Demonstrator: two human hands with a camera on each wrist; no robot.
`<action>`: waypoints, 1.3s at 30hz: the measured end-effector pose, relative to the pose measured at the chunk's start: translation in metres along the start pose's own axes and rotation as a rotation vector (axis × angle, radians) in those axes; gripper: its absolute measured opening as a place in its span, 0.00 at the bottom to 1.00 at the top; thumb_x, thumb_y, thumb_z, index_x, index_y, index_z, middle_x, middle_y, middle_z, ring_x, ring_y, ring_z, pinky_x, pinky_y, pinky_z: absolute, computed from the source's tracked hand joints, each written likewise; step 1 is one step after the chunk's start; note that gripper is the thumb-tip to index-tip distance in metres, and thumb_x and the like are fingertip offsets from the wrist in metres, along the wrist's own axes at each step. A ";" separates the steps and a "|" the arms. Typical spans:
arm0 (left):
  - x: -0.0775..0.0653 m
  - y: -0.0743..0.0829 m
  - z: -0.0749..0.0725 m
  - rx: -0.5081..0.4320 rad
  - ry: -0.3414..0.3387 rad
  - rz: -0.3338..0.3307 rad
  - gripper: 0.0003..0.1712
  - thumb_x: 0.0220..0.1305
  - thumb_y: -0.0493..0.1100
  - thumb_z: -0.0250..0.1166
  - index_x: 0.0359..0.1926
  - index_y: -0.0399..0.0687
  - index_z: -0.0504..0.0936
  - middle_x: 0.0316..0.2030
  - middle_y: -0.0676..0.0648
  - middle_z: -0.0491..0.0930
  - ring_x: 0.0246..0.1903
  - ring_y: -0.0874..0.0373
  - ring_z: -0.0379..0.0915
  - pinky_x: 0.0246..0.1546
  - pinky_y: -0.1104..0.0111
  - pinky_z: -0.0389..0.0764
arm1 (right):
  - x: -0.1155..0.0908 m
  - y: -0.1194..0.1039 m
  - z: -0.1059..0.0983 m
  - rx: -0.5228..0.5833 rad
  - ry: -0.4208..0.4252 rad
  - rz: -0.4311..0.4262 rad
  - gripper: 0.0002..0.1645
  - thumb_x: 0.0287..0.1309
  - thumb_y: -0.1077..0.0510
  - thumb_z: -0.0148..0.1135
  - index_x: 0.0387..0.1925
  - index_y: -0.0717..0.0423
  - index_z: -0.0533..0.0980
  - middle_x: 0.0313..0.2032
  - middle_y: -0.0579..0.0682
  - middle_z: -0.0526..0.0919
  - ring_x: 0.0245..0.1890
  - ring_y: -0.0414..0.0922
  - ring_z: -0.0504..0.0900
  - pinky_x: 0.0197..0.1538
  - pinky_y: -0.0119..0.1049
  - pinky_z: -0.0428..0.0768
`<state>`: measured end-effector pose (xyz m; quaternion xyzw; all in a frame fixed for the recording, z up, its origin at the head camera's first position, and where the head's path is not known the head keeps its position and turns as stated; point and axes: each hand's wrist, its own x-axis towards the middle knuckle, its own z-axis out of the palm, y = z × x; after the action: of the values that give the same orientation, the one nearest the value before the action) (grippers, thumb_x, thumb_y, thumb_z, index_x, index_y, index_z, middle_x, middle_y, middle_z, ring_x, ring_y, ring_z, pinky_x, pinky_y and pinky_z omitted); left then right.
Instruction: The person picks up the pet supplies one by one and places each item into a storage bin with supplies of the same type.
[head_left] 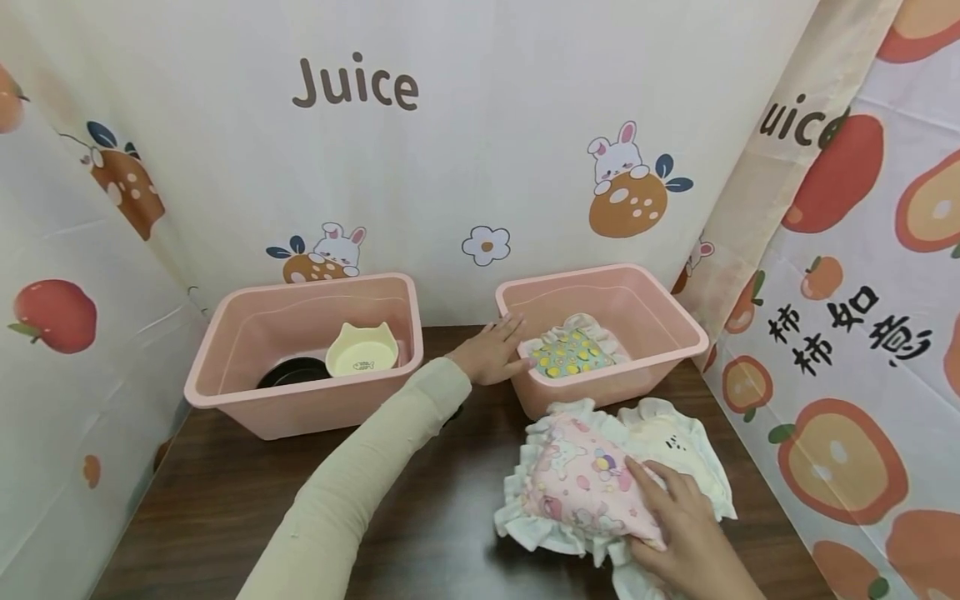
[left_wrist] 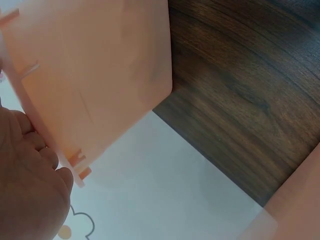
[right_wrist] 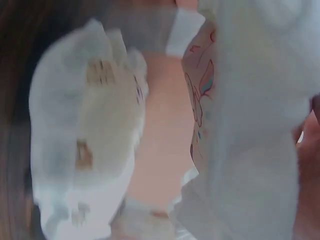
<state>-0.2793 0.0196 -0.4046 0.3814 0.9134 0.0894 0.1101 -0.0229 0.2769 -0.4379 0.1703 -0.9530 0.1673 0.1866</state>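
My right hand (head_left: 686, 529) pinches a small pink cushion (head_left: 581, 483) with a white ruffled edge, fingers above and thumb below. In the right wrist view its white frill (right_wrist: 260, 125) fills the right side. A cream ruffled cushion (head_left: 671, 446) with a small printed face lies on the table beyond it, partly overlapped. At the left corner of the right pink bin (head_left: 645, 375), my left hand (head_left: 487, 350) holds the rim. The left wrist view has the fingers (left_wrist: 47, 155) bent at the bin's edge. Inside that bin lies a green lemon-print cushion (head_left: 573, 354) with a white frill.
To the left stands another pink bin (head_left: 300, 408), holding a cream cat-eared bowl (head_left: 362, 350) and a black round dish (head_left: 296, 371). Both bins are on a dark wooden table (head_left: 442, 500) against a printed curtain (head_left: 480, 150). More white frill (head_left: 633, 575) shows beneath the right hand.
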 end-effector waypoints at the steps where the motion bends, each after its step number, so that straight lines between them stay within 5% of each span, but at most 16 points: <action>1: 0.000 0.000 0.000 -0.001 0.000 0.002 0.43 0.73 0.63 0.40 0.75 0.41 0.39 0.76 0.42 0.37 0.74 0.49 0.31 0.72 0.56 0.41 | -0.003 0.003 -0.004 -0.004 0.021 0.004 0.61 0.19 0.58 0.79 0.66 0.53 0.68 0.53 0.54 0.74 0.43 0.40 0.65 0.40 0.37 0.65; 5: 0.001 0.000 0.000 -0.006 0.000 0.003 0.44 0.73 0.63 0.40 0.75 0.41 0.39 0.76 0.41 0.37 0.74 0.48 0.31 0.72 0.55 0.42 | -0.013 0.016 -0.022 -0.002 0.080 0.038 0.61 0.15 0.61 0.78 0.64 0.55 0.70 0.50 0.57 0.74 0.45 0.45 0.66 0.38 0.36 0.62; 10: 0.001 0.000 0.000 0.013 0.002 -0.004 0.44 0.73 0.65 0.38 0.75 0.41 0.38 0.76 0.41 0.37 0.74 0.48 0.32 0.72 0.55 0.44 | -0.017 0.026 -0.041 0.019 0.092 0.123 0.62 0.15 0.64 0.79 0.65 0.54 0.68 0.50 0.61 0.72 0.46 0.54 0.67 0.40 0.46 0.62; 14: 0.000 -0.001 0.001 0.007 0.003 -0.013 0.44 0.73 0.64 0.39 0.75 0.41 0.39 0.76 0.41 0.37 0.74 0.48 0.31 0.72 0.55 0.43 | -0.012 0.029 -0.052 0.070 0.126 0.154 0.64 0.15 0.68 0.79 0.67 0.53 0.67 0.52 0.63 0.70 0.49 0.45 0.63 0.47 0.33 0.59; 18: 0.001 -0.002 0.001 0.000 0.005 -0.017 0.44 0.73 0.64 0.40 0.75 0.41 0.39 0.76 0.41 0.37 0.74 0.48 0.31 0.72 0.55 0.43 | 0.000 0.032 -0.061 0.104 0.195 0.126 0.63 0.14 0.70 0.76 0.66 0.55 0.67 0.53 0.63 0.70 0.50 0.35 0.59 0.47 0.20 0.54; 24: 0.002 -0.002 0.002 0.015 0.006 -0.003 0.45 0.72 0.66 0.38 0.75 0.42 0.38 0.76 0.42 0.36 0.74 0.49 0.31 0.72 0.56 0.43 | 0.029 0.041 -0.071 0.117 0.268 0.069 0.61 0.15 0.70 0.73 0.65 0.58 0.68 0.56 0.57 0.71 0.52 0.28 0.56 0.50 0.19 0.52; 28: 0.004 -0.003 0.003 0.017 0.003 -0.004 0.45 0.72 0.66 0.38 0.75 0.43 0.38 0.76 0.43 0.35 0.74 0.49 0.30 0.72 0.56 0.43 | 0.053 0.050 -0.076 0.120 0.274 0.035 0.60 0.17 0.69 0.73 0.66 0.57 0.68 0.57 0.62 0.71 0.53 0.37 0.60 0.52 0.21 0.52; 33: 0.005 -0.004 0.005 0.028 0.005 -0.020 0.45 0.72 0.66 0.37 0.76 0.44 0.37 0.76 0.45 0.33 0.75 0.51 0.30 0.72 0.56 0.43 | 0.088 0.068 -0.079 0.088 0.249 0.019 0.59 0.22 0.67 0.73 0.68 0.55 0.66 0.56 0.68 0.69 0.49 0.58 0.64 0.50 0.35 0.58; 39: 0.004 -0.003 0.005 0.013 0.006 -0.013 0.44 0.72 0.65 0.39 0.75 0.44 0.38 0.76 0.44 0.34 0.74 0.50 0.30 0.72 0.56 0.42 | 0.128 0.096 -0.072 0.072 0.210 -0.019 0.58 0.25 0.67 0.73 0.68 0.56 0.64 0.54 0.68 0.70 0.48 0.65 0.64 0.46 0.55 0.59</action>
<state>-0.2832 0.0210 -0.4108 0.3760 0.9168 0.0838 0.1055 -0.1501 0.3556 -0.3462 0.1676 -0.9199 0.2167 0.2807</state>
